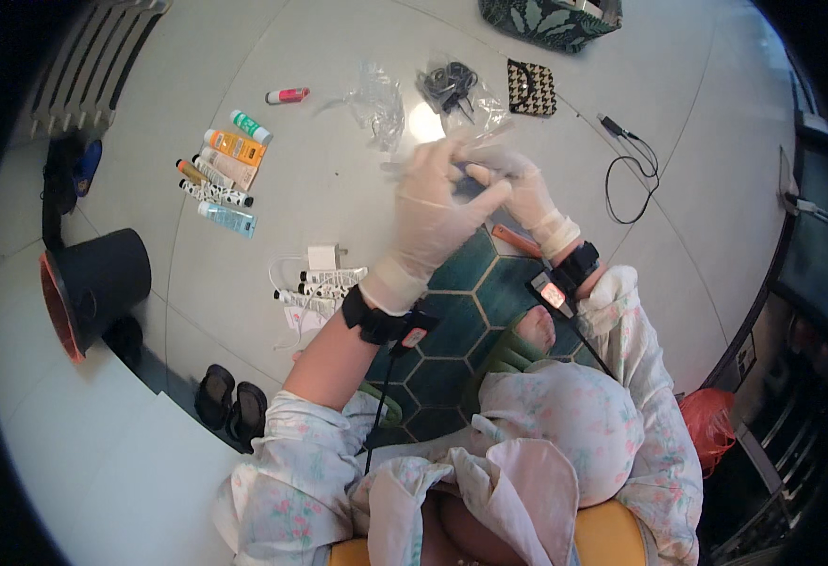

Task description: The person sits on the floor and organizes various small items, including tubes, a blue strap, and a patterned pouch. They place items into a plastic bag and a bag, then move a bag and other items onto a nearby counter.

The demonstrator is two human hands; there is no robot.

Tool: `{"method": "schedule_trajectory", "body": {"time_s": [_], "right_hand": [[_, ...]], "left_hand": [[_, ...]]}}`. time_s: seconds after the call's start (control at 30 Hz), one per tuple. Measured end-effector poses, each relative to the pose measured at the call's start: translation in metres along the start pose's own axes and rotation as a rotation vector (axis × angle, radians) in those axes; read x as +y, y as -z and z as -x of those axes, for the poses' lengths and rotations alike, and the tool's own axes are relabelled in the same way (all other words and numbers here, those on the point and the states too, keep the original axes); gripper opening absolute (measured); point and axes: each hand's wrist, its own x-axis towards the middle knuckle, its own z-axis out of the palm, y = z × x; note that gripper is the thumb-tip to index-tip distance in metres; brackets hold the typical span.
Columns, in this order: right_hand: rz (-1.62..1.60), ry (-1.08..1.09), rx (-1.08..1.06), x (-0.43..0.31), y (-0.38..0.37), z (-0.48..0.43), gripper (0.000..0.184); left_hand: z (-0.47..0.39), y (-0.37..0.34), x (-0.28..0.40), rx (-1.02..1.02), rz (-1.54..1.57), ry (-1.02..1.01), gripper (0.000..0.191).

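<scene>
Both my hands wear pale translucent gloves and meet above the floor, with bent fingers. Between the fingers of my left hand and my right hand shows a small dark bluish item. It is blurred and mostly hidden, so its kind is unclear. Just beyond the fingertips, a clear plastic bag lies by a coiled black cable. A second crumpled clear bag is to its left. Below my right hand, an orange-brown flat object lies at the edge of the green hexagon-patterned mat.
Several cream tubes lie at left, a pink-red tube beyond them. A white charger and small tubes sit near my left forearm. Farther off are a houndstooth pouch, a black cable, a leaf-patterned basket and a black bin.
</scene>
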Motion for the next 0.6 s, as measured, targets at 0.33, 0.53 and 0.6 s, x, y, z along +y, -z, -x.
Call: {"method": "schedule_trajectory", "body": {"time_s": [0.33,0.53,0.6], "right_hand": [[-0.256,0.13,-0.224,-0.09,0.005,0.036,0.013],[-0.293,0.013,-0.133,-0.118,0.019,0.03,0.011],[-0.339,-0.144,0.022,-0.118,0.024,0.026,0.011]], "left_hand": [[-0.032,0.041,0.001,-1.098,0.293,0.222,0.089],[-0.023,0.037,0.01,-1.003,0.37,0.167,0.085],[-0.013,0.03,0.011,-0.982,1.019,0.473,0.082]]}}
